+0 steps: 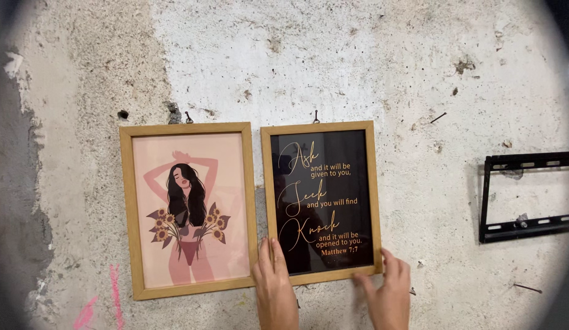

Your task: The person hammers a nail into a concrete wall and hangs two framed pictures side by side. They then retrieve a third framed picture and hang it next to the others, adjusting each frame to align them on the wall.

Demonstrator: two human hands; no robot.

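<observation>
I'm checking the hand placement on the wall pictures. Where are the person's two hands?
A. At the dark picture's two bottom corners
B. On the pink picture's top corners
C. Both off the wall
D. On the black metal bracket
A: the left hand and right hand touch the bottom corners of the dark framed picture.

Black wood-framed picture (321, 198) hanging, slightly tilted.

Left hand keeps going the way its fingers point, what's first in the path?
The left hand points up the wall, fingers already on the black picture's wooden frame; straight on, it would likely slide onto the dark glass.
</observation>
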